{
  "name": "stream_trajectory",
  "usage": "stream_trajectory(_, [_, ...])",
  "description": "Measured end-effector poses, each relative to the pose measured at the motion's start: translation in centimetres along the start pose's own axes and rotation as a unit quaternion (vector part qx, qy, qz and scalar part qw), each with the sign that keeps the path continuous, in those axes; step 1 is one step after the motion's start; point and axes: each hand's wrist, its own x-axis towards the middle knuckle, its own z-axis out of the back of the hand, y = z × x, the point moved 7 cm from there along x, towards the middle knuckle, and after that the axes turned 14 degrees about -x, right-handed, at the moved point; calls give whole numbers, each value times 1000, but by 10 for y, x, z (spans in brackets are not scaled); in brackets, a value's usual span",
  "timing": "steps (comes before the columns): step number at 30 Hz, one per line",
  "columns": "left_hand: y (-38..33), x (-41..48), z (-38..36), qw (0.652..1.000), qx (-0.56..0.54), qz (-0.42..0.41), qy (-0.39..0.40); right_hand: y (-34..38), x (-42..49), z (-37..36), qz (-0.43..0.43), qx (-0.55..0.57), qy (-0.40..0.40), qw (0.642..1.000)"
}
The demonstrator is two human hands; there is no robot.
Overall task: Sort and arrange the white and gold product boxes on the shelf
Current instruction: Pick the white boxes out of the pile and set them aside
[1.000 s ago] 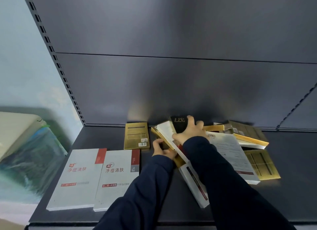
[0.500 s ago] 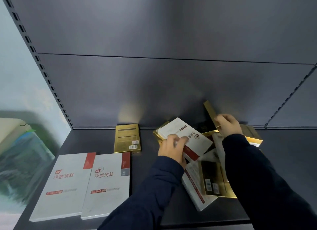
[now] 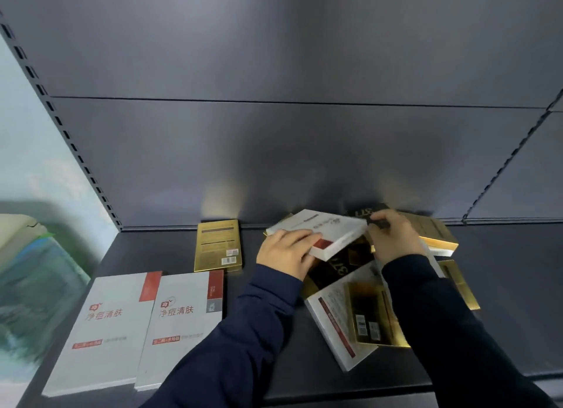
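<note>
The left hand [image 3: 286, 253] gripped a white box with a red corner [image 3: 323, 235], and it now sat higher and flatter than half a second before, lifted off the messy pile [image 3: 359, 285] on the right side of the shelf [image 3: 502, 301]. The right hand [image 3: 393, 240] had let go of the gold box it was tipping up and had come down to a small black box [image 3: 370, 217] at the back, fingers curled on its edge (a loose hold or a tight one, I could not tell). Two white boxes [image 3: 143, 328] lay neatly side by side at the front left, with one gold box [image 3: 217, 244] behind them. The lifted white one probably belonged beside those two. Many boxes were left to sort.
</note>
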Motion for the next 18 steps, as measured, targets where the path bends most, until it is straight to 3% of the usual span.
stream_trajectory(1, [0,-2,10,999,-3,0,-33,6,-9,-5,-35,93,38,994])
stream_trajectory(3, [-10,-9,27,996,7,-26,-81,22,-33,-23,-113,274,140,945])
stream_trajectory(5, [-25,-20,37,994,25,-43,-97,44,-55,-46,-133,369,244,887])
stream_trajectory(6, [-30,-27,41,994,30,-40,-100,53,-62,-54,-118,380,272,876])
stream_trajectory(10, [-36,-62,58,999,15,-23,-45,70,-72,-68,-33,315,319,893])
stream_trajectory(15, [-11,-115,104,996,-40,74,-23,94,-49,-60,124,100,270,950])
stream_trajectory(18, [9,-151,108,992,1,106,67,110,-39,-71,167,-36,272,947])
